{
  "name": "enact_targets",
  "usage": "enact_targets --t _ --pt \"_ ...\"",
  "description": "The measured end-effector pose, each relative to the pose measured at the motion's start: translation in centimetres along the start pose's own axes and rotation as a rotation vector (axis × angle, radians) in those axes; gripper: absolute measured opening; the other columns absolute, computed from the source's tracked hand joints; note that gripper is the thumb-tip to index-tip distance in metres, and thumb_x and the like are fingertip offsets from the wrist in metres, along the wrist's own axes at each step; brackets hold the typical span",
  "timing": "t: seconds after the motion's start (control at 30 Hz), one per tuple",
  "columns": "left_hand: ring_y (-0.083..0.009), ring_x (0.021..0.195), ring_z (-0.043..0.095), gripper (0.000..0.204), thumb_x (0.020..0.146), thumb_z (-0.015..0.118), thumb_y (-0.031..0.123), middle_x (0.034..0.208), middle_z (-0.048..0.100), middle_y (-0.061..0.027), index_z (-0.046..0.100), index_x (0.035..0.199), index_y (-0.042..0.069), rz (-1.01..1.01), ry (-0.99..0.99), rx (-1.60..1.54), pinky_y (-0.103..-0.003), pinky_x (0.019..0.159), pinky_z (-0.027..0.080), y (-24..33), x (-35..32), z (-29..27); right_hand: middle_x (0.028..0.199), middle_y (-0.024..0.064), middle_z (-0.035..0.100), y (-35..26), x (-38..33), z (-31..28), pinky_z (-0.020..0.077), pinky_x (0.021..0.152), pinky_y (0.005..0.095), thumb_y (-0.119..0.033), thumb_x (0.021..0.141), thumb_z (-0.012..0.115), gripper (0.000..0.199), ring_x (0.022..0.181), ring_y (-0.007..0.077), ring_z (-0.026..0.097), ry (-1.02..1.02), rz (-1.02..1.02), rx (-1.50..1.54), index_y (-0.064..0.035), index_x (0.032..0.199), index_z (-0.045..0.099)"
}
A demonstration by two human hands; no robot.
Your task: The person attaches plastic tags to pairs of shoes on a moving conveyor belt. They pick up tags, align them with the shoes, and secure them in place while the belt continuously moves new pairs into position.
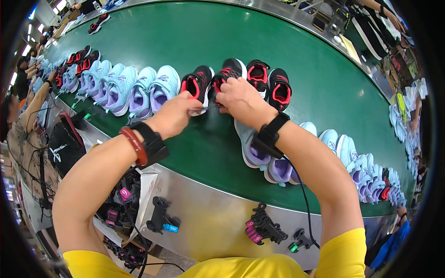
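Two black sneakers with red lining stand side by side before me on the green conveyor belt (208, 153). My left hand (174, 113) is closed in a pinch at the heel of the left sneaker (202, 81). A thin greyish thing shows at its fingertips, too small to name. My right hand (243, 99) has its fingers closed around the heel of the other black sneaker (231, 68) and covers much of it. Just to the right, another black and red pair stands with a near sneaker (280, 90). Beneath my right wrist lie light blue sneakers (279, 171) with lilac lining, partly hidden.
Light blue sneakers (164, 85) line the belt on the left, and more (345, 148) run off right. Black plastic shoe hangers (264, 224) with coloured tags lie on the metal ledge (199, 222). A carton of hangers (123, 199) stands lower left. Other people work along both sides.
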State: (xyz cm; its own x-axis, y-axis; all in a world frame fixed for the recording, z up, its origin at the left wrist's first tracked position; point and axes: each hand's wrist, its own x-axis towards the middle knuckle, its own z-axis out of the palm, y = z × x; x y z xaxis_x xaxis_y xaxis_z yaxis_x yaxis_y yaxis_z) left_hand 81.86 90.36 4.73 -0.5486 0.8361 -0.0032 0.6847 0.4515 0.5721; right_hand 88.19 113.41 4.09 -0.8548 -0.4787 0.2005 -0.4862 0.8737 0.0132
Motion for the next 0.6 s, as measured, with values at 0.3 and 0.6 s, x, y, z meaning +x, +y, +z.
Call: enact_targets --t 0.3,0.6 --pt "-0.0442 0.14 0.032 0.09 0.066 0.044 -0.02 0.154 0.026 -0.0288 0.038 0.149 0.014 0.034 -0.423 0.259 -0.041 0.114 0.034 2.7 -0.4 -2.6 0.097 0.0127 0.062 -0.5 -5.1 -2.8 0.0491 0.078 0.0436 -0.017 0.077 0.072 0.023 0.094 0.0345 0.06 0.3 0.217 0.426 -0.0054 0.096 0.066" --pt "-0.0356 0.101 0.062 0.036 0.082 0.057 0.001 0.115 0.062 -0.0165 0.062 0.117 0.001 0.26 0.119 0.221 -0.04 0.087 0.05 5.3 10.6 0.0 0.073 0.0172 0.067 -12.7 -23.0 -12.8 0.053 0.065 0.0436 -0.035 0.078 0.076 0.034 0.073 0.0356 0.067 -0.693 0.486 0.64 -0.0016 0.08 0.069"
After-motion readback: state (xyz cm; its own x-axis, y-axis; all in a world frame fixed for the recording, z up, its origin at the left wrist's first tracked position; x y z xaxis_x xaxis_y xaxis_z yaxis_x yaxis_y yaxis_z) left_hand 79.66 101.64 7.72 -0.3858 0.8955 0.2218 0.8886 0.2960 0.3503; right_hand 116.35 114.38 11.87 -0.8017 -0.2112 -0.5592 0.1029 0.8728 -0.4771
